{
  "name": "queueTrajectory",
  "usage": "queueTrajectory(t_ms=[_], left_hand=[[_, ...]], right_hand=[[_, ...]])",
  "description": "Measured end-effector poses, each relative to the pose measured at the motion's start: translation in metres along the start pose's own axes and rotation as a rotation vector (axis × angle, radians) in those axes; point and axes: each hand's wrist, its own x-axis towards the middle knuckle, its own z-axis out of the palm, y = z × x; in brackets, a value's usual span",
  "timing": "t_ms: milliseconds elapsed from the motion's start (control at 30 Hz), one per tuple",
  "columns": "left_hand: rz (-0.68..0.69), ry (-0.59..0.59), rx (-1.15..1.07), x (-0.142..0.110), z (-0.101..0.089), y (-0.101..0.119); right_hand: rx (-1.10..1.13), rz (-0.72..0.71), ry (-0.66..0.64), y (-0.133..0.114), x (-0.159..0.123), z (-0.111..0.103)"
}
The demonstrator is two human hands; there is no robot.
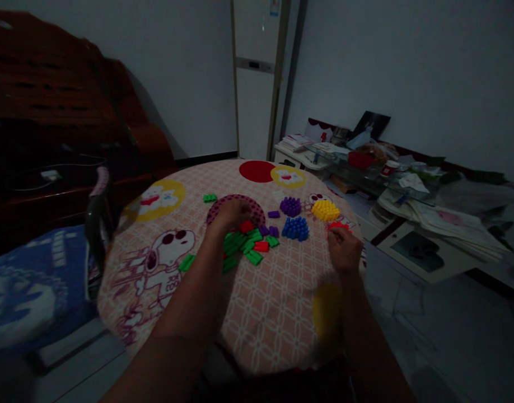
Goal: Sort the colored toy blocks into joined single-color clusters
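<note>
My left hand (234,214) is over a dark red patterned round tray (257,208), its fingers curled together; what they hold, if anything, is hidden. Beneath and beside it lie loose green building blocks (253,257), red blocks (262,246) and purple blocks (274,230). At the table's right side, the closed fingers of my right hand (345,249) are at a small cluster of red building blocks (339,226), partly covering it. Nearby stand grouped clusters of yellow blocks (325,210), blue blocks (295,228) and purple blocks (290,206), knobs up.
A patterned cloth (277,313) covers the round table. One green block (209,198) lies apart beyond the tray. To the left are a chair with a blue cushion (26,285) and a wooden sofa (51,84). A cluttered low cabinet (412,240) stands on the right.
</note>
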Motion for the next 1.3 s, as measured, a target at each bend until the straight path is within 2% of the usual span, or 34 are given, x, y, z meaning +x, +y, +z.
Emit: queueTrajectory(t_ms=[67, 167, 300, 433, 500, 600, 700, 767, 867, 1000, 1133, 1300], left_hand=[[-0.037, -0.108, 0.029, -0.002, 0.001, -0.002], [-0.022, -0.18, 0.102, -0.002, 0.006, -0.002], [0.019, -0.162, 0.095, 0.001, 0.011, -0.007], [0.065, -0.069, -0.18, 0.002, 0.008, -0.001], [0.162, -0.052, -0.387, 0.001, 0.007, 0.014], [0.312, -0.107, -0.637, -0.004, 0.013, 0.05], [0.409, -0.117, -0.66, -0.01, 0.027, 0.085], [0.44, -0.112, -0.627, -0.014, 0.038, 0.1], [0.451, -0.129, -0.618, -0.018, 0.05, 0.111], [0.443, -0.149, -0.637, -0.018, 0.054, 0.111], [0.386, -0.09, -0.615, -0.015, 0.05, 0.107], [0.331, -0.122, -0.613, -0.017, 0.045, 0.107]], right_hand=[[0.063, 0.045, -0.022, -0.004, -0.007, 0.004], [0.132, 0.09, -0.07, -0.009, -0.016, 0.01], [0.172, 0.118, -0.113, -0.018, -0.024, 0.016], [0.297, 0.187, -0.19, -0.036, -0.028, 0.021], [0.4, 0.253, -0.237, -0.048, -0.029, 0.022], [0.537, 0.367, -0.281, -0.062, -0.028, 0.024], [0.615, 0.408, -0.301, -0.065, -0.028, 0.024], [0.632, 0.411, -0.291, -0.061, -0.029, 0.022], [0.643, 0.42, -0.255, -0.052, -0.031, 0.017], [0.618, 0.428, -0.205, -0.036, -0.035, 0.009], [0.541, 0.463, -0.02, -0.011, -0.033, 0.0], [0.306, 0.479, 0.259, 0.03, -0.015, -0.019]])
